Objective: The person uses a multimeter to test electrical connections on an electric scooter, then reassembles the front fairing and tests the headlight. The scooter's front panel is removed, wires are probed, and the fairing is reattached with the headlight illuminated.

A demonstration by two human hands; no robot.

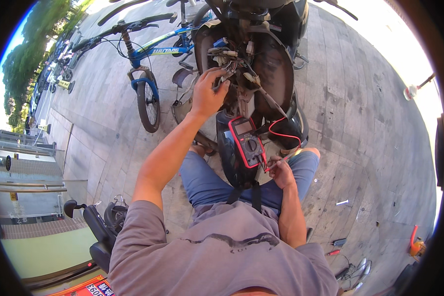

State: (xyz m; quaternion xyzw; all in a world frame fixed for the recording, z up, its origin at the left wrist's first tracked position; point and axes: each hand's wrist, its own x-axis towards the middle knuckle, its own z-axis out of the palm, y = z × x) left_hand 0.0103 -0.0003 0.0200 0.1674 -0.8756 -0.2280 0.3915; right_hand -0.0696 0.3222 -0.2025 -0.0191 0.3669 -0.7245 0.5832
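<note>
Red multimeter (251, 145): long axis away-leftward, screen (243, 128) farthest, unclear.

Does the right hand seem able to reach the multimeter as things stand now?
Probably yes: the right hand is close to the multimeter, and nothing bulky appears between them.

The multimeter (250, 142) is red at its border and dark on its face. To its right, the test lead (292, 135) is red. To its left, the bicycle (149, 53) is blue. Below it, the shirt (222, 264) is grey with dark print.
</note>
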